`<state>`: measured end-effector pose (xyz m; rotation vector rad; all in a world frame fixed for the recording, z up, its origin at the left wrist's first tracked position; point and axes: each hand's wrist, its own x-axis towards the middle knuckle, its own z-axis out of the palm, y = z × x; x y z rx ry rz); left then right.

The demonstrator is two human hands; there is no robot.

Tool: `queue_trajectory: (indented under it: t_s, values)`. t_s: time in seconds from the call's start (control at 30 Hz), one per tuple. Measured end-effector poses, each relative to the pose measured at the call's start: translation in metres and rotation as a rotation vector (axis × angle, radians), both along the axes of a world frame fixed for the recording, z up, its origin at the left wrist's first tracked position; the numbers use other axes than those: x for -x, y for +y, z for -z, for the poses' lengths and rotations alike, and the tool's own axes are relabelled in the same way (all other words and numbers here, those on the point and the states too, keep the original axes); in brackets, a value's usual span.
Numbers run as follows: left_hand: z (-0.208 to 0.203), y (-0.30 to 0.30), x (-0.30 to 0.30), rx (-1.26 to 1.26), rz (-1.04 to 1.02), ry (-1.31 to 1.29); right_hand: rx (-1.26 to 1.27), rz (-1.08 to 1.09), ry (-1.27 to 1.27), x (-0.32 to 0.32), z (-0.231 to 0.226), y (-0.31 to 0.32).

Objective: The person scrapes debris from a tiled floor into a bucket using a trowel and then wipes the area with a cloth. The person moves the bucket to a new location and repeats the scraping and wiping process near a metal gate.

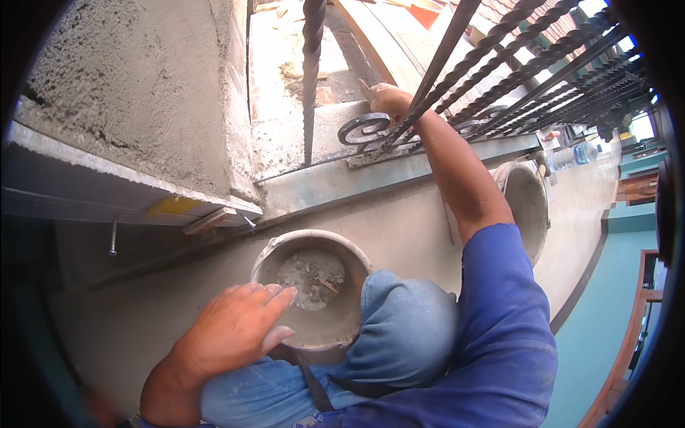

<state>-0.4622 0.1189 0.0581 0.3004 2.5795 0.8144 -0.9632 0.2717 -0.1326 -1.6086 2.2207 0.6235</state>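
My left hand (pixel 239 321) is held over the near side of a bucket (pixel 346 242). Its fingers lie loosely together, the thumb stands apart, and nothing shows in it. Inside the bucket are lumps of grey mortar (pixel 310 277) and a small stick-like piece (pixel 328 286). My right arm stretches forward and passes behind the dark metal railing (pixel 442 53). Beyond the bars, my right hand (pixel 390 100) is low over the rubble-strewn ledge (pixel 328 118), one finger reaching out. Its other fingers are partly hidden, and I see no tool in it.
Rough grey plaster covers a wall block (pixel 157 85) at left, with a board (pixel 85 182) along its lower edge and nails sticking out. An iron scroll (pixel 364 128) is beside my right wrist. A second bucket (pixel 528 207) and clear plastic bottles (pixel 574 155) stand at right.
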Motion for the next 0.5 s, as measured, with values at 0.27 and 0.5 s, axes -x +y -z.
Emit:
queue_trajectory:
  t_s: [0.27,0.5]
  values:
    - [-0.002,0.004,-0.003,0.038,0.024,0.04,0.37,0.703,-0.536,-0.047,-0.049,0.003]
    - [0.0,0.007,0.006,0.034,0.015,0.008,0.377,0.457,-0.484,-0.05,-0.056,-0.003]
